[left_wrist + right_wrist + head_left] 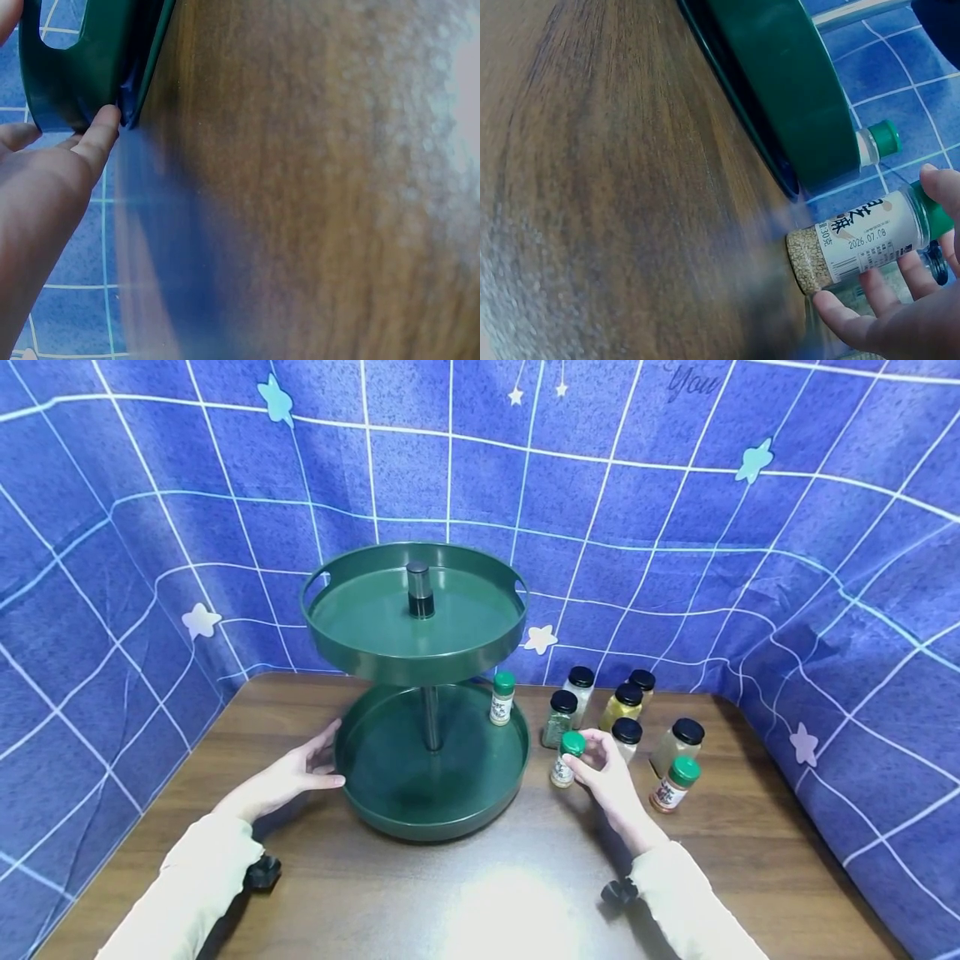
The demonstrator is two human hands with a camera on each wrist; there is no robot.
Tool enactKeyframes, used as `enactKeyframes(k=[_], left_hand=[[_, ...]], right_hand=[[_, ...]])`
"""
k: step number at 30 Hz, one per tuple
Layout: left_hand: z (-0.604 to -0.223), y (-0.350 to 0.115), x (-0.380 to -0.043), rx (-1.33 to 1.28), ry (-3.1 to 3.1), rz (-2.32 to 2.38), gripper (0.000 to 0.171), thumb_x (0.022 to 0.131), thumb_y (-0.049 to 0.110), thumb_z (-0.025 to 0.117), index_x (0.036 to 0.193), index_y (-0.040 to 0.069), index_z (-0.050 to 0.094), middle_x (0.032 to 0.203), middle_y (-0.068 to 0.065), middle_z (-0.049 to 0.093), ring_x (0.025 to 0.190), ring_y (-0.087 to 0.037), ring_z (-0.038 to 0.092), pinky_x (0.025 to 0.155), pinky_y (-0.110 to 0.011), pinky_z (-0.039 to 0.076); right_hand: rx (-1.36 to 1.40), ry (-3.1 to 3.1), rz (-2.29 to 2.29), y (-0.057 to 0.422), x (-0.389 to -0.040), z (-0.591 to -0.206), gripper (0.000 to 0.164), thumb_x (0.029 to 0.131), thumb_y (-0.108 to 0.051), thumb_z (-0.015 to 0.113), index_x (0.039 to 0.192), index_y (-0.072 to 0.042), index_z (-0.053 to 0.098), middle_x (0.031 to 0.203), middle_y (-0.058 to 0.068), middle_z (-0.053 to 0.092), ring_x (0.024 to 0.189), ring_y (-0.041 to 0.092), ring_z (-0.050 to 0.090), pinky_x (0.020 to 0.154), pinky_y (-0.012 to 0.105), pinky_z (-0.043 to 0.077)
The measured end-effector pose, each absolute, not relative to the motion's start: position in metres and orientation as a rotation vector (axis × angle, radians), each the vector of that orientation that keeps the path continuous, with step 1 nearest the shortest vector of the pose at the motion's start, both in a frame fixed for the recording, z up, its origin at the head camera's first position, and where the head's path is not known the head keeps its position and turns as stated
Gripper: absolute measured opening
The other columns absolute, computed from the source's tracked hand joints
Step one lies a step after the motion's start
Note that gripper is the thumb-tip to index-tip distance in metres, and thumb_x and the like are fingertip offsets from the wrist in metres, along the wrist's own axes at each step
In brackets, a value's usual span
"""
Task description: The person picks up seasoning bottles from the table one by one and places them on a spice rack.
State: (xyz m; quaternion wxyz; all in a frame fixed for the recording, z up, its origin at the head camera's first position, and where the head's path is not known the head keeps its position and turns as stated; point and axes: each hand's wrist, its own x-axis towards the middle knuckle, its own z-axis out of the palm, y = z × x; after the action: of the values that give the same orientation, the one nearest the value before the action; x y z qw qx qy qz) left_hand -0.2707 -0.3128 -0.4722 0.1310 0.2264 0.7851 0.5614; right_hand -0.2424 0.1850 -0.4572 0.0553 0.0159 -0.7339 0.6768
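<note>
A green two-tier round tray stand [427, 827] stands on the wooden table. My left hand [288, 777] touches the left outer wall of its lower tier, fingers fairly straight; the left wrist view shows a fingertip [109, 116] against the green wall. Right of the stand, my right hand [611, 785] holds a green-capped glass jar [562, 772] between thumb and fingers. Pale sesame seeds [807, 259] show below its label in the right wrist view. A similar green-capped jar [502, 706] stands upright inside the lower tier at the right rim.
Several black-capped jars, including a green-filled one [558, 727], a yellow one [619, 708] and a wider one [678, 743], stand right of the stand. Another green-capped jar [670, 792] is farther right. A blue grid-patterned curtain [600, 527] surrounds the table [360, 902].
</note>
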Motion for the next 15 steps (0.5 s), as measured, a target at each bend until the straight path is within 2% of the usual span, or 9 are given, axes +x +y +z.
enactKeyframes(k=[7, 15], left_hand=[[-0.4684, -0.3114, -0.2686, 0.615, 2.269, 1.625, 0.096, 0.086, 0.009, 0.067, 0.153, 0.012, -0.002, 0.158, -0.017, -0.003, 0.14, -0.046, 0.012, 0.097, -0.012, 0.038], [-0.4696, -0.3117, -0.2685, 0.608, 2.274, 1.623, 0.095, 0.087, 0.008, 0.067, 0.153, 0.014, -0.001, 0.159, -0.014, -0.003, 0.14, -0.045, 0.012, 0.098, -0.013, 0.039]], right_hand=[[0.049, -2.218, 2.074, 0.1852, -0.2437, -0.4594, 0.044, 0.087, -0.006, 0.066, 0.125, -0.005, 0.044, 0.104, -0.007, 0.058, 0.096, 0.007, 0.058, 0.081, 0.034, 0.052], [0.025, -2.23, 2.08, 0.1865, -0.2459, -0.4629, 0.043, 0.087, -0.007, 0.066, 0.124, -0.006, 0.044, 0.104, -0.007, 0.058, 0.096, 0.006, 0.058, 0.081, 0.031, 0.052]])
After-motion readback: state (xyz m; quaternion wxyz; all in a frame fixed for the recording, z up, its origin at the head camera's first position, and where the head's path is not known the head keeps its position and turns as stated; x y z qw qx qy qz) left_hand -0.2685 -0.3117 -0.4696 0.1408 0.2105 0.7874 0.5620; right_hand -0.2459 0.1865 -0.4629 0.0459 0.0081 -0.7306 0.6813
